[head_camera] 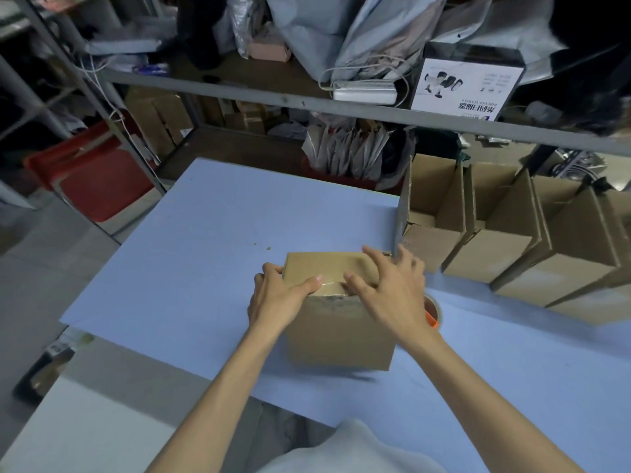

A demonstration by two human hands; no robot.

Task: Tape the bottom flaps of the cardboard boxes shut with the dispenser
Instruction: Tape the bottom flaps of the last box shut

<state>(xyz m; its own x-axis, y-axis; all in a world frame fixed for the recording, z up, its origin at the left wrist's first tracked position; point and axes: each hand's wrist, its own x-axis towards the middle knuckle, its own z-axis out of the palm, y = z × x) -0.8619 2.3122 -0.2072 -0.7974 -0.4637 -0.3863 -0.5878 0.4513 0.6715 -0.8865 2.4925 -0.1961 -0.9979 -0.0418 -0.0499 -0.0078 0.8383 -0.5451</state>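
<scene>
Cluttered metal shelving (239,93) rises beyond your hands, and under them lies a pale blue table (205,233). Between your hands stands the cardboard box (338,332). Its bottom flaps are turned up and closed, and a strip of clear tape (327,285) shows on top between your thumbs. Your left hand (276,295) grips the box's left edge, fingers curled over the side and thumb laid on top. Your right hand (389,288) is spread out, its fingers pressing the top face and holding nothing. The tape dispenser (433,312) sits on the table just behind your right wrist, mostly hidden by it; only an orange part and the roll's rim show. A row of open boxes (495,247) stands beyond your right hand.

You appear to be smoothing the tape down. Brace with the left grip so the box cannot slide, and run the right fingers along the seam from the middle outward. Then rub the tape end onto the near side wall. Press firmly, but not so hard that the flaps cave inward.
</scene>
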